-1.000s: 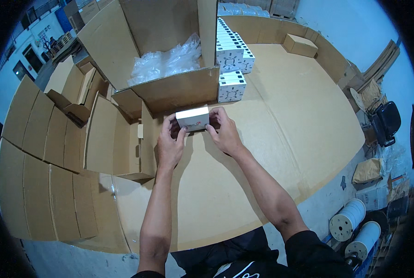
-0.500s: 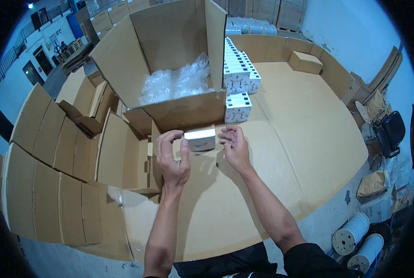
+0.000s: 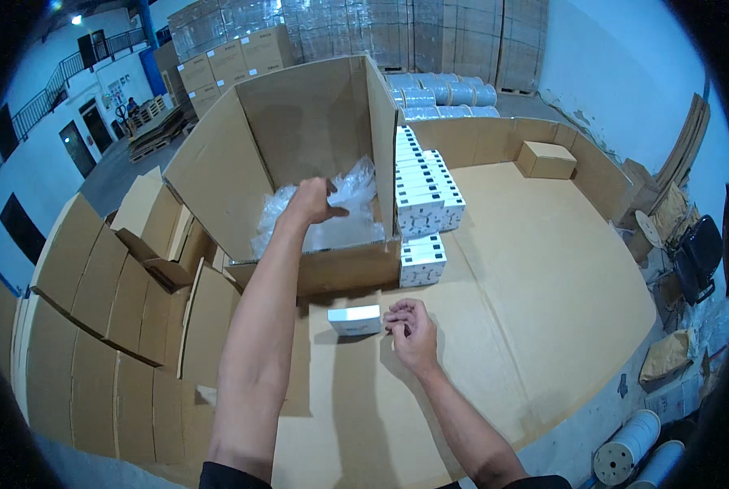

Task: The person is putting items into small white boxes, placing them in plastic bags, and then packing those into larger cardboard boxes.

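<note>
A small white box [image 3: 354, 321] stands on the cardboard-covered table in front of me. Just off its right edge is my right hand [image 3: 414, 334], with loosely curled fingers and nothing seen between them. My left hand [image 3: 312, 201] reaches over the front wall of a large open carton [image 3: 311, 102]. Its thumb and fingers are apart above clear plastic air-cushion wrap [image 3: 348, 191] heaped inside. The hand and forearm cover part of the wrap and of the carton's front. No object shows in this hand.
Stacks of patterned white boxes [image 3: 420, 213] stand against the carton's right side. Open cardboard boxes [image 3: 209, 314] and folded cartons [image 3: 95, 383] line the left. A closed carton [image 3: 546, 160] sits at the far right. Cable spools [image 3: 627, 447] and a black chair [image 3: 698, 259] lie beyond the table.
My left hand has left the small box's left side and moved forward over the carton's wrap. The right hand stays beside the box. The view has tilted up.
</note>
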A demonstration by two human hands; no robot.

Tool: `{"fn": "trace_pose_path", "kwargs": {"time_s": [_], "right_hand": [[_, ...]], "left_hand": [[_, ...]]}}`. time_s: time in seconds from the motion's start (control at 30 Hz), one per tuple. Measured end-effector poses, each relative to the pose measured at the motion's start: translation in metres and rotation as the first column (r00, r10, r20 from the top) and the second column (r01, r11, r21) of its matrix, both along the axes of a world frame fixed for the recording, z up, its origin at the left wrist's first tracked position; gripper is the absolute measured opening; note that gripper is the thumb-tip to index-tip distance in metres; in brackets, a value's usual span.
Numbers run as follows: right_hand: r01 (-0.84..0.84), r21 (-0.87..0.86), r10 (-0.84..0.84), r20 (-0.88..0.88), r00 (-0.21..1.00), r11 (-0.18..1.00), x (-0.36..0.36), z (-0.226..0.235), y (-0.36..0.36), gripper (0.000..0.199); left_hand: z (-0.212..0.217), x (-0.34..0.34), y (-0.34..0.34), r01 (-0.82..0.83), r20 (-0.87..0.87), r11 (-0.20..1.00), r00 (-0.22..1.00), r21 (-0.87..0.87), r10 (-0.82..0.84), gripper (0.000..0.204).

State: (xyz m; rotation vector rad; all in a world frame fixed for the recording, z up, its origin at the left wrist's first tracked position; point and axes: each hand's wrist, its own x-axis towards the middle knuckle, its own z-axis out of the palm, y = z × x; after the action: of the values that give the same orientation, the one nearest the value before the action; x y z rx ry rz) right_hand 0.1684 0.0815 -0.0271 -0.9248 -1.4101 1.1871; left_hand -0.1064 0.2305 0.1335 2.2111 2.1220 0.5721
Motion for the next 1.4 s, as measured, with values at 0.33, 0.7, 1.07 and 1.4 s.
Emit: {"fn": "trace_pose_path", "kwargs": {"time_s": [0.33,0.7,1.07,1.4], "right_hand": [[0.004,-0.024,-0.002,0.047,0.999,1.0,0.001,0.004,0.003,0.024],[0.022,0.014,-0.022,0.011,1.0,1.0,0.002,-0.006,0.002,0.022],[0.085,0.006,-0.084,-0.053,0.995,0.996,0.012,-0.006,-0.006,0.029],[0.038,0.026,-0.035,-0.124,0.992,0.999,0.018,-0.013,-0.013,0.028]], "left_hand": [[-0.027,-0.044,0.026,-0.051,0.055,0.995,0.997,-0.085,0.056,0.027],[0.082,-0.025,-0.031,-0.26,0.365,0.814,0.929,0.52,0.064,0.023],[0.085,0.073,-0.169,-0.255,0.717,0.815,0.649,0.521,-0.255,0.022],[0.083,0.026,-0.077,-0.367,0.42,0.554,0.907,0.747,0.034,0.016]]}}
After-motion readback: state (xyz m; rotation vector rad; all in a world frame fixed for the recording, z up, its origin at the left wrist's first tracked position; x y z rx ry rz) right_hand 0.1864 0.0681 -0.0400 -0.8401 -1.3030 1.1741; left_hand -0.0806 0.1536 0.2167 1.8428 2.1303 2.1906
